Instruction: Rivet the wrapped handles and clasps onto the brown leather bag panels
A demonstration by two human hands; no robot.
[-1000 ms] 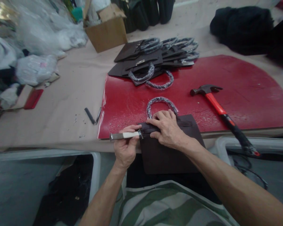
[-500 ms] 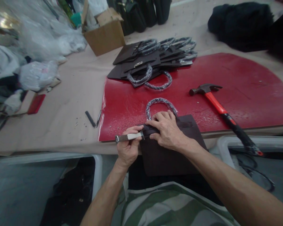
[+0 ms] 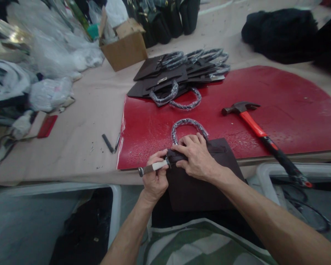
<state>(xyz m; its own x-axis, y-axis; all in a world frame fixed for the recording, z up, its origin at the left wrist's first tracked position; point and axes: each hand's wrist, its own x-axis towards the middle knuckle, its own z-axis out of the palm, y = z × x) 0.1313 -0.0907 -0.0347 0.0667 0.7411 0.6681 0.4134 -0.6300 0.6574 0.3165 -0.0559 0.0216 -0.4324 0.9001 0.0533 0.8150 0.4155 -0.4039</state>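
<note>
A dark brown handbag part (image 3: 206, 191) lies at the table's front edge, its plastic-wrapped handle (image 3: 186, 121) standing out over the red mat. My left hand (image 3: 156, 178) is closed around a short rod-like piece (image 3: 153, 167), pale in the middle with metal at both ends. Its inner end meets the bag's top left corner, where my left fingertips also pinch the edge. My right hand (image 3: 197, 156) grips the bag's top edge below the handle, thumb and fingers bent over it. The contact between rod and bag is partly hidden by fingers.
On the red mat (image 3: 278, 95) a claw hammer (image 3: 253, 125) lies to the right, its grip overhanging the edge. Stacked dark handbags (image 3: 165, 79) lie behind. A small black rod (image 3: 107, 142) is at left. A cardboard box (image 3: 125, 49) and plastic bags (image 3: 51, 92) stand further back.
The whole view has shifted slightly downward in the frame. The rod in my left hand now tilts more, its outer end lower. Both hands stay at the bag's top edge.
</note>
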